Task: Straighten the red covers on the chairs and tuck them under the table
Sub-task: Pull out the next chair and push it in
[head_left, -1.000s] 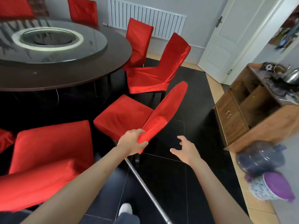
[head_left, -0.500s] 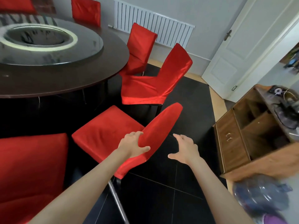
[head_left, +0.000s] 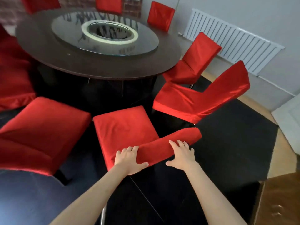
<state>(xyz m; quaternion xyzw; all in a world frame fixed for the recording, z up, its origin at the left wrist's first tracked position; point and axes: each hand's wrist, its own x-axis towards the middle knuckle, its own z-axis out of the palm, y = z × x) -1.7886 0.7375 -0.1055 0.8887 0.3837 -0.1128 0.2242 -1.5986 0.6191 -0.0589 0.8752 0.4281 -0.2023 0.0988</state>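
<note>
Hands on the backrest (head_left: 168, 147) of the nearest red-covered chair (head_left: 125, 127), just short of the round bench (head_left: 90, 65): left hand (head_left: 129, 159) grips its end, right hand (head_left: 182, 154) rests flat, likely ready to push it under.

no lettering, label, brand or number legible anywhere, dark streaks mirrored in the glass turntable (head_left: 142, 44) too blurred to read

the red fabric-covered chair on the far left (head_left: 11, 75) is cut by the frame edge; the brown wooden cabinet (head_left: 280, 200) shows only a blurred corner.
</note>
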